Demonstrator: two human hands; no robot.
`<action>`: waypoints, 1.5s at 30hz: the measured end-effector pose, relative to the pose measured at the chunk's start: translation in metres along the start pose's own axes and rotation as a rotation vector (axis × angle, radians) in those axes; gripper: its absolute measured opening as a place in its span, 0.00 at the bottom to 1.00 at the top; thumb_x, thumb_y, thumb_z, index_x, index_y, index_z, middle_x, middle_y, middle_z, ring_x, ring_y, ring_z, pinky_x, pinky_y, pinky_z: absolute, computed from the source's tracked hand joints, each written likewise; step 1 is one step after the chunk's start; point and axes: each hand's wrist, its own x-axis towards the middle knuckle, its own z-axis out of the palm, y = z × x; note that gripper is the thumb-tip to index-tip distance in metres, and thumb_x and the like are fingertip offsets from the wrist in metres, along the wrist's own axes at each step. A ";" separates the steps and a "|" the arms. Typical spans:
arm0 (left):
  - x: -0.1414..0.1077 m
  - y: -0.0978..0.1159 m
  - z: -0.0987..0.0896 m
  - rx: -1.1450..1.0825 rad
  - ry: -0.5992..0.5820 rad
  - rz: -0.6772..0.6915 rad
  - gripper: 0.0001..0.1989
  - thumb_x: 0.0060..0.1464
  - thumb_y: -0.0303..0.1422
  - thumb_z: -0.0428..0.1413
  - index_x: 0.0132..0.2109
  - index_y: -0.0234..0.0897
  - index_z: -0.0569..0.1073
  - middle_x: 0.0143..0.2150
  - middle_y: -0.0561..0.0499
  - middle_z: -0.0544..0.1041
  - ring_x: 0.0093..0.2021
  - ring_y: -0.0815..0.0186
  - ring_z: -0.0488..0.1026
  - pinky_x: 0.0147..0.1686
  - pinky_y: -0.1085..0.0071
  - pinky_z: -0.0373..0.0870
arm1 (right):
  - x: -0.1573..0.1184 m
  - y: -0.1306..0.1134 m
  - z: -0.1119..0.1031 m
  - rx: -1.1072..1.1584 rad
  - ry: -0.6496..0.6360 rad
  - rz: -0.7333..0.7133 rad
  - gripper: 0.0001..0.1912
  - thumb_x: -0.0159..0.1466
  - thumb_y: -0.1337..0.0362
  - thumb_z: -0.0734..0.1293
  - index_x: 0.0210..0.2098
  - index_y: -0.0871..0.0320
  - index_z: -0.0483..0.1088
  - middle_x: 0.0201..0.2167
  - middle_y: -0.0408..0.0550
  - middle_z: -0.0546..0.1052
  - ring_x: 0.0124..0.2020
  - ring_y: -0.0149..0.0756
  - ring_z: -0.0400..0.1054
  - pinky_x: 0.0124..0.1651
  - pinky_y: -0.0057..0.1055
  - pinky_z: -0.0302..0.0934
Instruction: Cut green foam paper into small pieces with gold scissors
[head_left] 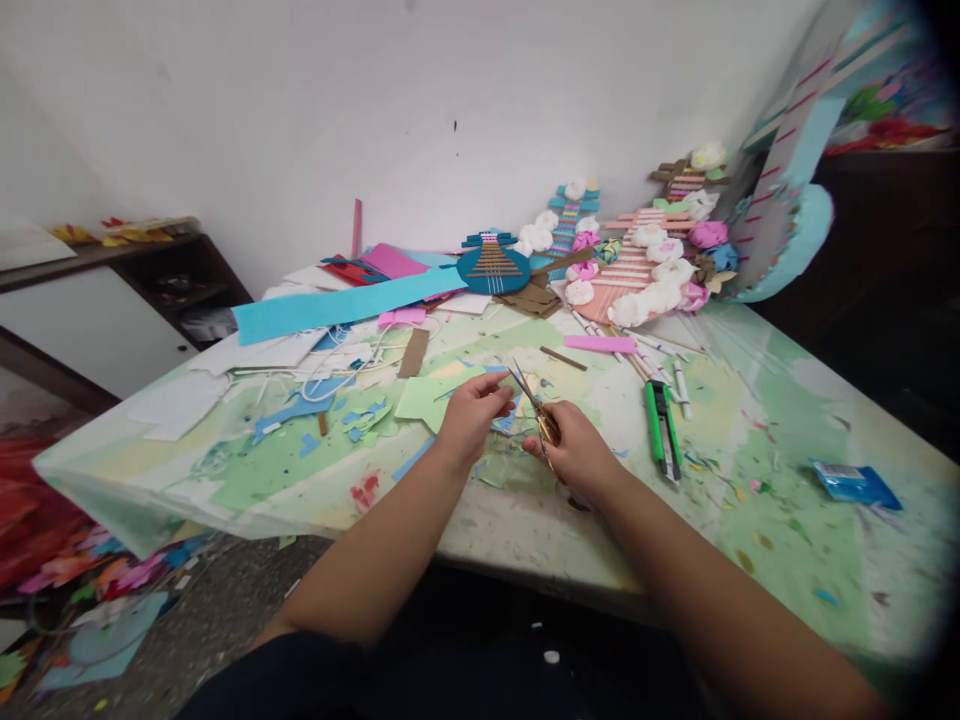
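Observation:
My right hand grips a small pair of scissors whose blades point up and to the left. My left hand pinches a small scrap of paper just beside the blades. Both hands hover over the paint-stained table, above a pale green sheet. What colour the pinched scrap is cannot be told for sure.
A green utility knife lies right of my right hand, with pens beyond it. A long light-blue strip, paper scraps and guitar-shaped crafts with paper flowers crowd the far side. A blue packet lies at right.

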 end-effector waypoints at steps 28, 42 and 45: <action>-0.005 -0.001 0.005 0.029 -0.070 0.033 0.12 0.36 0.30 0.57 0.34 0.33 0.73 0.25 0.52 0.74 0.25 0.72 0.69 0.31 0.72 0.67 | 0.004 0.010 0.003 -0.178 0.015 -0.040 0.17 0.51 0.51 0.60 0.27 0.59 0.59 0.25 0.46 0.63 0.26 0.32 0.56 0.27 0.27 0.50; -0.005 -0.002 0.003 0.030 -0.086 0.084 0.13 0.36 0.31 0.57 0.34 0.33 0.72 0.24 0.53 0.73 0.24 0.72 0.69 0.30 0.71 0.67 | 0.006 0.013 -0.002 -0.268 0.034 -0.087 0.15 0.54 0.52 0.56 0.22 0.58 0.56 0.23 0.45 0.63 0.26 0.31 0.55 0.26 0.26 0.47; -0.005 -0.001 0.003 0.010 -0.080 0.077 0.14 0.36 0.31 0.57 0.36 0.33 0.70 0.23 0.54 0.72 0.23 0.72 0.69 0.29 0.71 0.67 | 0.006 0.012 -0.004 -0.246 0.048 -0.082 0.17 0.54 0.51 0.56 0.20 0.57 0.54 0.19 0.42 0.61 0.23 0.29 0.53 0.24 0.25 0.45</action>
